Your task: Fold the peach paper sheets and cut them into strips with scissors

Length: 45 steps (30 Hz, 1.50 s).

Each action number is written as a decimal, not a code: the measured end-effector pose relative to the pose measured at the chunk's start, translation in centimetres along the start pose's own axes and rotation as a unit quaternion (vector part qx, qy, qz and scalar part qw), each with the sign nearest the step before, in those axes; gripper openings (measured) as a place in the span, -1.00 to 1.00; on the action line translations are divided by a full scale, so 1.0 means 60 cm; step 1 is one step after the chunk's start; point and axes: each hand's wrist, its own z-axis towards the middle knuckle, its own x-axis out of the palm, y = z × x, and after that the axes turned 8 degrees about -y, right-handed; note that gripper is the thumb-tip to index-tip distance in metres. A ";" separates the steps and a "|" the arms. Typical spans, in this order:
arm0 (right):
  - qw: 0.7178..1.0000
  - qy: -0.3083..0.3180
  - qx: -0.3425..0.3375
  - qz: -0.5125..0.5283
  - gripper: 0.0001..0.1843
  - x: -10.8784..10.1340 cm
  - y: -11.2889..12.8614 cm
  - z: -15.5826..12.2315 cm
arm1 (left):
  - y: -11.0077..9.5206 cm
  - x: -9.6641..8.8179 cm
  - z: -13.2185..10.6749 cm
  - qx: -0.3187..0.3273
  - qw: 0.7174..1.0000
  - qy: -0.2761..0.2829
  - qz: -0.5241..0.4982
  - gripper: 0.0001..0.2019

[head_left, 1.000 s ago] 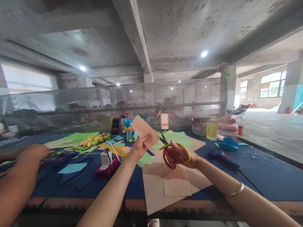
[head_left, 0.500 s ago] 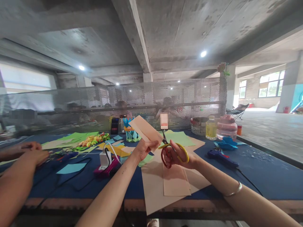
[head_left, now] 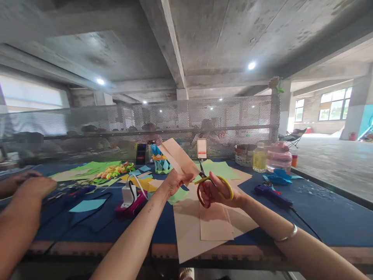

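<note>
Head view. I read the left hand (head_left: 177, 182) as pinching a tan paper strip (head_left: 177, 157), just left of the yellow-and-red-handled metal scissors (head_left: 203, 179). Right hand (head_left: 218, 193) clenched round the scissors, hiding part of them. About the scissors: flat tan paper pieces (head_left: 215, 225) nearer, pale-green paper sheets (head_left: 220, 170) beyond, magenta plastic power strip (head_left: 131, 210) left, dark-blue corded plastic tool (head_left: 274, 195) right.

The surface (head_left: 335, 229) is dark blue, pinkish along its near edge. A large beige sheet (head_left: 187, 229) lies mid-front, one corner jutting past that edge — left of it, a magenta power strip (head_left: 132, 210) and a light-blue slip (head_left: 87, 205); right of it, a blue glue gun (head_left: 274, 196) and scattered clear bits (head_left: 317, 192). Farther back stand a basket (head_left: 244, 158), a yellow bottle (head_left: 259, 159) and a pink jug (head_left: 279, 157).
</note>
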 end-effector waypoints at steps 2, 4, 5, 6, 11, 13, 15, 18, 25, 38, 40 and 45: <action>1.000 0.003 0.008 0.010 -0.17 -0.002 -0.002 0.002 | 0.000 0.000 -0.001 0.003 1.000 0.005 0.008 -0.75; 1.000 0.001 0.011 0.025 -0.17 -0.002 -0.002 0.002 | 0.000 -0.001 0.000 0.008 1.000 0.010 0.016 -0.75; 0.999 0.001 0.011 0.033 -0.18 -0.002 -0.002 0.002 | 0.000 -0.001 0.000 0.011 1.000 0.011 0.019 -0.75; 0.999 0.001 0.011 0.040 -0.19 -0.002 -0.002 0.002 | 0.000 -0.002 0.001 0.014 1.000 0.012 0.022 -0.75; 0.999 0.012 0.011 0.045 -0.20 -0.003 -0.001 0.001 | -0.002 -0.007 0.004 0.026 0.999 0.015 0.027 -0.72; 0.999 0.017 0.010 0.042 -0.20 -0.003 -0.001 0.001 | -0.003 -0.008 0.005 0.030 0.999 0.017 0.030 -0.71; 0.999 0.018 0.008 0.043 -0.20 -0.004 -0.001 0.000 | -0.004 -0.009 0.005 0.032 0.999 0.017 0.033 -0.71; 0.999 0.014 0.004 0.047 -0.21 -0.004 0.000 0.000 | -0.005 -0.010 0.006 0.033 0.999 0.013 0.037 -0.69; 0.999 0.022 0.004 0.033 -0.19 -0.002 0.004 -0.002 | -0.005 -0.014 0.005 0.025 0.997 0.034 0.059 -0.65; 0.999 0.018 -0.007 0.034 -0.18 -0.009 -0.003 0.001 | -0.005 -0.008 0.001 0.041 0.992 0.069 0.098 -0.70; 0.999 0.013 -0.007 0.045 -0.19 -0.009 -0.003 0.001 | -0.005 -0.009 0.001 0.043 0.992 0.066 0.103 -0.70; 0.998 0.005 0.002 0.066 -0.20 -0.012 -0.002 0.003 | -0.005 -0.010 0.000 0.046 0.990 0.070 0.115 -0.70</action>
